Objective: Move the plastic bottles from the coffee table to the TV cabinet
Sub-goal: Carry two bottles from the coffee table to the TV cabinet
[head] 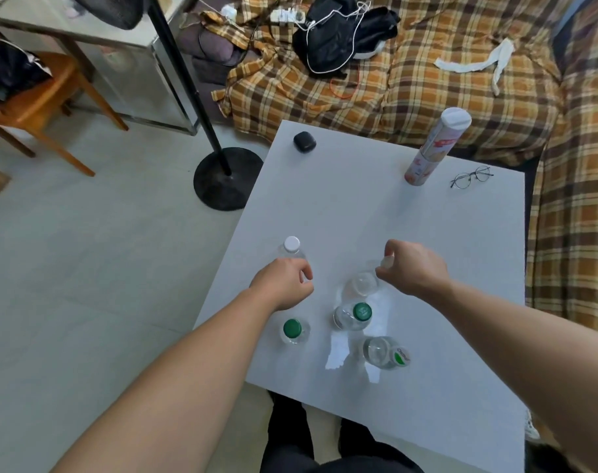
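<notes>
At the frame's centre, the left hand (pixel 283 285) is closed around the body of a clear white-capped bottle (pixel 292 246) standing near the left edge of the white coffee table (pixel 359 206). Just below it stands a green-capped bottle (pixel 292 330). Further right, another green-capped bottle (pixel 353 315) and a capless bottle (pixel 386 353) stand close together. Right of centre, the right hand (pixel 411 268) pinches the neck of a clear bottle (pixel 360 285), tilted.
</notes>
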Tool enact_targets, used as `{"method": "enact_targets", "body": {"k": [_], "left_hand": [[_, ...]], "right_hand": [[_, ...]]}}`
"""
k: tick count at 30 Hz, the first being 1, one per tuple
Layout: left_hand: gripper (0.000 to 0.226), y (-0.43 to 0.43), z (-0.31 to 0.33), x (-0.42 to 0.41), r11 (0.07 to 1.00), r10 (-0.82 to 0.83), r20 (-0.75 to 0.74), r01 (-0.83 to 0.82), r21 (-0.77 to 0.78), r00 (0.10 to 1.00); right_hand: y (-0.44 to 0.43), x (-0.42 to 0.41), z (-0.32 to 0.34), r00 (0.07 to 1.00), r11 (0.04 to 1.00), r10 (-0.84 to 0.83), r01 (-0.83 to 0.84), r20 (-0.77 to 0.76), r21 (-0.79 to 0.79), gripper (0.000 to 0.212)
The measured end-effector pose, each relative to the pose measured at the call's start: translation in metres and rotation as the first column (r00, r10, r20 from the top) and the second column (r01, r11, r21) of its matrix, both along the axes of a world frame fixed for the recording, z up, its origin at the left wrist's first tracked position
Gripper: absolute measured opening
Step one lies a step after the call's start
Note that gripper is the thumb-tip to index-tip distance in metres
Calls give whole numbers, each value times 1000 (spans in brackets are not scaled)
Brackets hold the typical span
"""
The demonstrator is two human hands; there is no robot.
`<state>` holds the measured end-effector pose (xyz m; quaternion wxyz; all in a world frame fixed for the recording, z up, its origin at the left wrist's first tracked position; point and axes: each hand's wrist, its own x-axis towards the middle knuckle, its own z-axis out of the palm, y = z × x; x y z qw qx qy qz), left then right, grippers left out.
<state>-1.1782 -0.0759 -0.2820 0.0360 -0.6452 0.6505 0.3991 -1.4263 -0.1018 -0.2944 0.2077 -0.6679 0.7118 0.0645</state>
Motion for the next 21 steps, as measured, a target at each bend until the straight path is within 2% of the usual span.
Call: {"method": "enact_targets", "body": {"k": [4,7,10,12,16,21], "left_hand": [[21,24,-8,3,999,26,38,-28,45,999],[38,45,-15,7,994,74,107,-82,72,992],[53,59,-20,7,984,147,111,-157,87,983],[50,65,-22,2,982,171,118,-180,62,978],[30,76,-29,-10,988,145,168,-151,22,975],[18,87,-36,-14,987,162,153,-161,-17,975]], "right_hand": [[-3,12,-4,995,996,89,-89,41,-2,23],[-4,21,-2,989,990,139,-139,39,-15,22],[-2,27,0,983,983,180,-179,37,-30,22],[0,27,3,977,978,208,-207,37,-29,22],[4,23,9,972,973,229,-228,45,-35,18],[7,9,14,977,978,207,-205,48,-44,21]]}}
